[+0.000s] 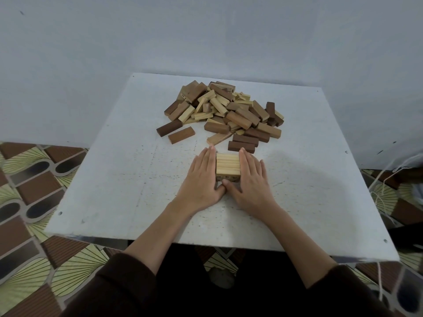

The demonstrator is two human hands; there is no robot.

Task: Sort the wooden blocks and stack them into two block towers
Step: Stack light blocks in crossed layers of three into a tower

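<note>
A low stack of light wooden blocks (228, 164) stands in the middle of the white table (128, 170). My left hand (202, 179) presses flat against its left side, and my right hand (248, 179) presses flat against its right side, with both thumbs meeting at the front of the stack. All fingers are straight. Behind the stack lies a loose pile of mixed light and dark blocks (225, 110). Two dark blocks (243, 144) lie just beyond my right fingertips. One light block (218, 138) lies beyond the left fingertips.
Two separate brown blocks (176, 132) lie left of the pile. A grey wall rises right behind the table. Patterned floor tiles (34, 179) show on both sides, and white cords (384, 184) hang at the right edge.
</note>
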